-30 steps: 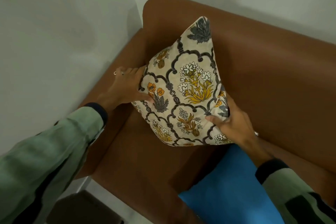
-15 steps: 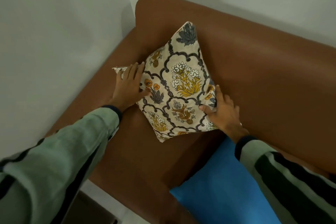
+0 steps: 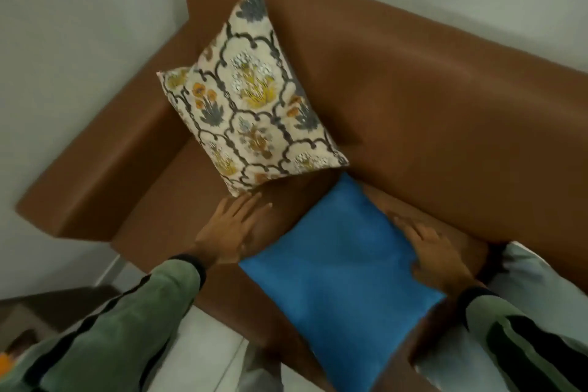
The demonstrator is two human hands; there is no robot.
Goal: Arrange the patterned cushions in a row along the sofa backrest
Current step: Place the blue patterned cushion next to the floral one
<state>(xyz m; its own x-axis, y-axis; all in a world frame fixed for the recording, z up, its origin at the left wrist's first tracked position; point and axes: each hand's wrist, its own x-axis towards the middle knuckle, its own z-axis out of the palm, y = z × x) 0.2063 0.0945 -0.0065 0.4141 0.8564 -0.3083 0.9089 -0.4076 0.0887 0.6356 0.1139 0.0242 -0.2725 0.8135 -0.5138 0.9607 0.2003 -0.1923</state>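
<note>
A cream cushion with grey lattice and yellow flowers (image 3: 251, 105) leans in the left corner of the brown sofa, against the backrest (image 3: 429, 83) and armrest (image 3: 105, 169). A plain blue cushion (image 3: 337, 270) lies flat on the seat in front of it. My left hand (image 3: 229, 229) hovers open just below the patterned cushion's lower corner, beside the blue cushion's left edge, holding nothing. My right hand (image 3: 432, 251) lies with fingers spread at the blue cushion's right edge, touching it. The frame is blurred by motion.
A pale grey-white cushion or cloth (image 3: 521, 296) lies on the seat at the right edge. White walls close in behind and left of the sofa. Pale floor tiles (image 3: 203, 350) and a dark low object (image 3: 41, 309) sit at the lower left.
Both hands let go of the patterned cushion, which now rests in the corner, and drew back toward me to either side of the blue cushion. The view swung back and right.
</note>
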